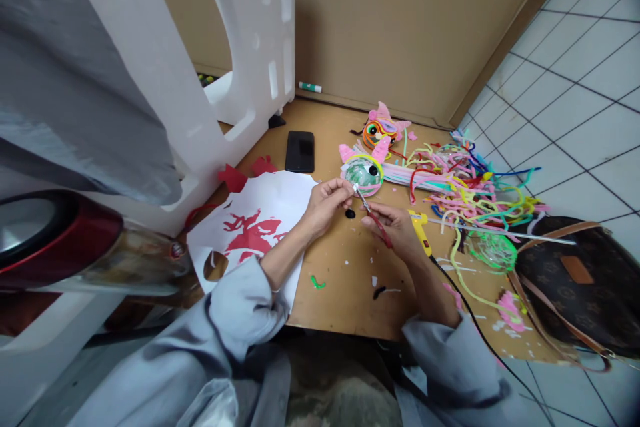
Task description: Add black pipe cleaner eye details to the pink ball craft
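My left hand (327, 205) pinches a small white piece (355, 187) above the middle of the table. Around the handles of red scissors (383, 232) my right hand (395, 227) is closed, and the blades reach up to the white piece. Just beyond both hands sits a round green-and-white craft ball (362, 175) with pink ears, a yellow band and a black-and-white eye. A black round piece (350, 213) lies between the hands. Right of my right hand is a yellow glue gun (421, 232) with a black cord.
White paper (285, 197) with red cutouts lies left, near a black phone (300, 151). A second craft figure (379, 133) stands behind. Colourful pipe cleaners (465, 180) and a brown bag (580, 280) fill the right. A white plastic frame (270, 33) borders the left.
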Motion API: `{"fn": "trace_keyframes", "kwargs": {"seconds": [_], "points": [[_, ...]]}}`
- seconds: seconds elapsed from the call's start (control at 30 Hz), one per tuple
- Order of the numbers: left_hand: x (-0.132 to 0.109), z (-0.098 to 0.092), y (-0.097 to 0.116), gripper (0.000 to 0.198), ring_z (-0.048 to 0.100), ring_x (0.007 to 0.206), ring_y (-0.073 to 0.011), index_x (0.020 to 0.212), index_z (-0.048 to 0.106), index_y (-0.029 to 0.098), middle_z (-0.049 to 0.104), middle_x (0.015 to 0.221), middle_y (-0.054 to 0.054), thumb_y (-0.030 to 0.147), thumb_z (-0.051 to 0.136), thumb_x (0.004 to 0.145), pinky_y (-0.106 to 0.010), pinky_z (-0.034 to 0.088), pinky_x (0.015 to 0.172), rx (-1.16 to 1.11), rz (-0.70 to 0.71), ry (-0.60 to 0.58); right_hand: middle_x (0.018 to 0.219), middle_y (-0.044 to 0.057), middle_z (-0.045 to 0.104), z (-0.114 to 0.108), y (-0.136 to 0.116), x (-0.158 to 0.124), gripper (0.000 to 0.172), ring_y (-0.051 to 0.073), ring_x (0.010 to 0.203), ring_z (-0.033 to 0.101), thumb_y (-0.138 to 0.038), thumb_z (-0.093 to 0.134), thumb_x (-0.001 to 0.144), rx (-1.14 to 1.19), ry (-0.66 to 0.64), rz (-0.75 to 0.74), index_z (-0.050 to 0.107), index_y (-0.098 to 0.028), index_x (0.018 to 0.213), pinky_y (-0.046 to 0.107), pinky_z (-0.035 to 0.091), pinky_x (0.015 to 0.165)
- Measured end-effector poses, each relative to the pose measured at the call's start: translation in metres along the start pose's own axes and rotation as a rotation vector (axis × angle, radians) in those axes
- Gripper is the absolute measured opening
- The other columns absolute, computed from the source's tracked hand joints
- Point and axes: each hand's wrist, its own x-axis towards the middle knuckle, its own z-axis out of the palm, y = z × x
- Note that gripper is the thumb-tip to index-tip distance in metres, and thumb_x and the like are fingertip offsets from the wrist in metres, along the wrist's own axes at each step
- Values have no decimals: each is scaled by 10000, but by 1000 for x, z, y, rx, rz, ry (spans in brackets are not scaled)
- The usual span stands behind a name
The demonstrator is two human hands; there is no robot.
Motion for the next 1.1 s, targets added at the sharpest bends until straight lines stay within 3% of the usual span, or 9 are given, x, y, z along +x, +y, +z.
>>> {"fn": "trace_keyframes", "kwargs": {"seconds": [0.2, 0.4, 0.7, 1.1], "points": [[2, -1, 0, 248, 454, 499, -48, 669, 606, 135, 551, 559, 33, 326, 759, 629, -200, 351, 520, -27, 21, 39, 578, -59, 432, 2, 0, 1, 512, 45, 501, 304, -508, 807, 565, 15, 18, 20, 700, -140, 904, 192, 254, 435], [1, -1, -3, 333, 489, 522, -59, 749, 628, 137, 590, 613, 15, 425, 768, 660, -201, 365, 523, -90, -26, 26, 581, -57, 435, 3, 2, 1, 488, 59, 507, 347, -494, 794, 596, 30, 31, -12, 702, -144, 923, 209, 299, 469], [-2, 2, -7, 312, 456, 504, -49, 701, 624, 133, 562, 568, 36, 379, 801, 626, -204, 368, 539, -62, -6, 12, 606, -37, 475, 6, -1, 1, 490, 90, 572, 419, -497, 784, 593, 12, 32, -22, 712, -134, 915, 225, 358, 516], [-1, 2, -4, 295, 449, 516, -56, 695, 635, 138, 567, 579, 26, 373, 794, 617, -212, 371, 537, -59, 6, 27, 530, -67, 427, 7, -3, 0, 474, 45, 468, 315, -506, 802, 556, 31, 50, 4, 701, -149, 851, 191, 254, 404]]}}
